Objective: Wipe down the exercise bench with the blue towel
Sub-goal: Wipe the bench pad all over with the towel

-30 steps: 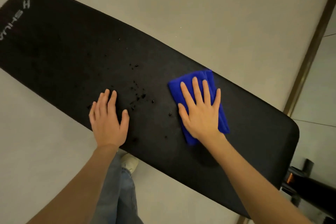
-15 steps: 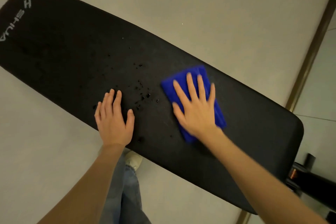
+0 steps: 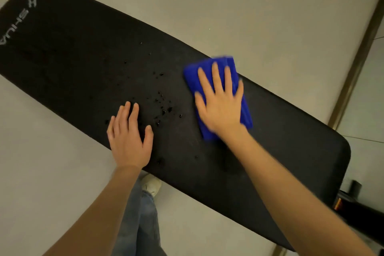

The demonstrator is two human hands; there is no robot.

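Head view, left to right. A black exercise bench (image 3: 72, 58) runs diagonally from the upper left to the lower right of the frame over a pale floor (image 3: 249, 6), with white lettering (image 3: 14, 25) at its upper-left end. The left hand (image 3: 129, 141) lies flat on the near edge at centre, fingers straight and close together, thumb apart. Just to its right, dark droplets (image 3: 164, 108) speckle the padding. Right of centre, the folded blue towel (image 3: 192, 81) lies on the bench under the right hand (image 3: 220, 108), which presses it with fingers spread; both are motion-blurred.
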